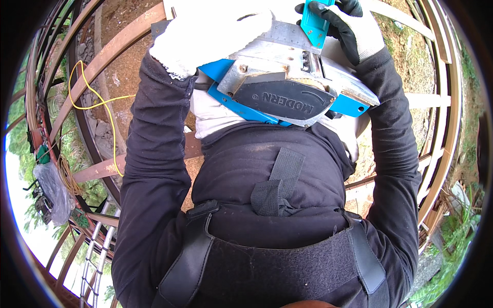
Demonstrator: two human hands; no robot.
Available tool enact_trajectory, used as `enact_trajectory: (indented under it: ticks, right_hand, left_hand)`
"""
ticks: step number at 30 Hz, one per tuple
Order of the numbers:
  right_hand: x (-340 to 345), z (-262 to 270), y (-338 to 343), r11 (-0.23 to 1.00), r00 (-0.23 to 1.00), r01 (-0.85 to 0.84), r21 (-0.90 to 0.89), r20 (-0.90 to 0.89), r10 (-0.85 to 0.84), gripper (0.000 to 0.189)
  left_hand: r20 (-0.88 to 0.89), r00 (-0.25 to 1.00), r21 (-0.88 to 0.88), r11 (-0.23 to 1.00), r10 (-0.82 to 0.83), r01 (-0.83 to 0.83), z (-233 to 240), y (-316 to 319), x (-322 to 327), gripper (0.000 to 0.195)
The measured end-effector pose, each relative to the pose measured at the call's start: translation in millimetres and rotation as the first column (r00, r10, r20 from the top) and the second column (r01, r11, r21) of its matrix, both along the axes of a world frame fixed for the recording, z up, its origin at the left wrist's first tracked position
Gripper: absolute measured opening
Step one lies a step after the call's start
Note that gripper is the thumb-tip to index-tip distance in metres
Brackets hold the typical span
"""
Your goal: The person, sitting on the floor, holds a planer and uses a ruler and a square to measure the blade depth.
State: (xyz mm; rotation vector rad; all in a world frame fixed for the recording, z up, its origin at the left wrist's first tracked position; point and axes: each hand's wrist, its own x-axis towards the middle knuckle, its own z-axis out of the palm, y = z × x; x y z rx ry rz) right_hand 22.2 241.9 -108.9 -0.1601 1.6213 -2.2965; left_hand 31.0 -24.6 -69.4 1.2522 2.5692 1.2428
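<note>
An electric hand planer (285, 96) in blue and bare metal lies sole-up across my lap, its black side cover bearing the maker's name Modern. Cutter teeth show in the slot of its sole. My right hand (352, 32), in a white glove with black-coated fingers, grips the turquoise handle (317, 23) of a try square. The square's steel ruled blade (285, 32) runs left along the sole's far edge. Over that blade and the sole's left part rests my left hand (215, 38), in a white glove. Glare washes out its fingers, so its grip is unclear.
Curved-looking timber beams (104, 65) frame both sides above bare soil. A yellow cord (111, 127) loops at the left. Farther left hang a clear plastic bag (54, 192) and a coiled cable (67, 175), above a metal ladder (94, 254). Rubble (101, 129) lies below the beams.
</note>
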Motion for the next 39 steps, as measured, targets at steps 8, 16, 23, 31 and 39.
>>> enact_trajectory:
  ticks: [8, 16, 23, 31, 39]
  right_hand:
    - [-0.3, -4.5, 0.4, 1.000, 0.999, 0.000, 0.009, -0.055, 0.000, 0.058]
    - [0.3, 2.6, -2.5, 0.995, 0.998, 0.011, 0.100, -0.062, -0.005, 0.055]
    - [0.0, 1.3, -1.4, 0.998, 0.997, -0.020, 0.059, -0.076, 0.025, 0.053]
    - [-0.8, 0.5, 0.7, 0.999, 0.999, -0.032, 0.027, -0.031, 0.033, 0.053]
    - [-2.1, -5.5, 2.0, 1.000, 0.998, -0.015, -0.008, -0.055, 0.015, 0.053]
  left_hand:
    - [-0.006, 1.000, -0.015, 1.000, 0.005, -0.005, -1.7, -0.6, -0.4, 0.019]
    - [-0.101, 0.995, -0.018, 1.000, 0.013, -0.015, -4.8, -1.8, -0.2, 0.022]
    - [-0.078, 0.997, 0.012, 1.000, 0.002, -0.001, -4.0, -1.0, -0.7, 0.021]
    - [-0.038, 0.999, 0.000, 1.000, -0.014, 0.014, -2.2, 0.4, -2.6, 0.020]
    - [0.011, 1.000, -0.004, 1.000, -0.002, 0.002, 2.0, 3.0, -1.0, 0.020]
